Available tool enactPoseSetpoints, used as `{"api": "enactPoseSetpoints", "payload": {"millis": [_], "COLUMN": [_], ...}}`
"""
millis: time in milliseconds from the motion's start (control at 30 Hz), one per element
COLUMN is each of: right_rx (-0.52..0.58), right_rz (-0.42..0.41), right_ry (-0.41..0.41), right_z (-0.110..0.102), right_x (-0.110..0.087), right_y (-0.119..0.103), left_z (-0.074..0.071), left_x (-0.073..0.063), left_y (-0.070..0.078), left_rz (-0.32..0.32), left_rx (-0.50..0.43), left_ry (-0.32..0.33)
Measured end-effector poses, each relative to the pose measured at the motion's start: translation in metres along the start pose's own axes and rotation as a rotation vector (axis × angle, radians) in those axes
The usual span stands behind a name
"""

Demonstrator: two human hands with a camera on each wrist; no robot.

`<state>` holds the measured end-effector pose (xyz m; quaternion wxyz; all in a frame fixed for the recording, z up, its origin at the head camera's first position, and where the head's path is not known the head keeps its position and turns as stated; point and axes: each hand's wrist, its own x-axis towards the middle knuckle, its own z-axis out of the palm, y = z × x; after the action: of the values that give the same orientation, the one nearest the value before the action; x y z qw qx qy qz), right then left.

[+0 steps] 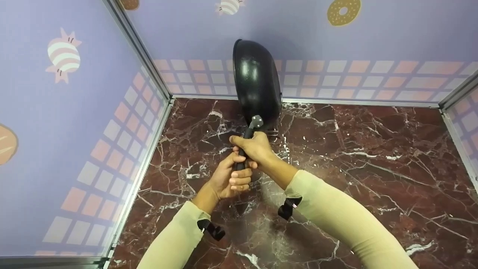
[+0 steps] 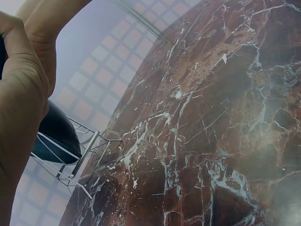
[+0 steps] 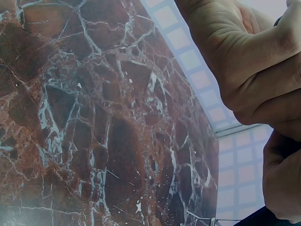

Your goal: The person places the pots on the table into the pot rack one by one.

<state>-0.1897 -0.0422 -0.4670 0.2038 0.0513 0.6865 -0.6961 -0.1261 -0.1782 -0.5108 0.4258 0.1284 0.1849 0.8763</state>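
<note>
A black wok (image 1: pixel 255 78) stands tilted up on its side near the back wall, its rounded outside facing right. Its long dark handle (image 1: pixel 248 133) points toward me from a grey riveted bracket. My right hand (image 1: pixel 259 148) grips the handle close to the bracket, thumb laid across the top. Lower down, my left hand (image 1: pixel 232 175) wraps its fingers around the handle's end. In the left wrist view, the lower edge of the wok (image 2: pixel 59 134) sits within a metal wire rack (image 2: pixel 94 141). The wok hides most of the rack in the head view.
Underneath is a dark red marble-patterned tabletop (image 1: pixel 373 179) with small white specks. Patterned panels enclose it: a back wall (image 1: pixel 291 30), a left wall (image 1: pixel 33 97) and a right wall (image 1: pixel 471 119), joined by metal frame strips. A black strap mount (image 1: pixel 289 208) hangs at the right wrist.
</note>
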Motion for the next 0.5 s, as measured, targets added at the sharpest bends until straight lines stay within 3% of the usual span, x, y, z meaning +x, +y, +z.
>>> {"api": "enactPoseSetpoints", "payload": {"millis": [500], "right_rx": [-0.027], "right_rz": [-0.022], "right_ry": [0.026], "right_z": [0.009], "right_x": [0.005], "right_y": [0.003], "left_z": [-0.005], "left_x": [-0.01], "left_y": [0.013], "left_rz": [-0.051], "left_rx": [0.03], "left_ry": [0.025]}}
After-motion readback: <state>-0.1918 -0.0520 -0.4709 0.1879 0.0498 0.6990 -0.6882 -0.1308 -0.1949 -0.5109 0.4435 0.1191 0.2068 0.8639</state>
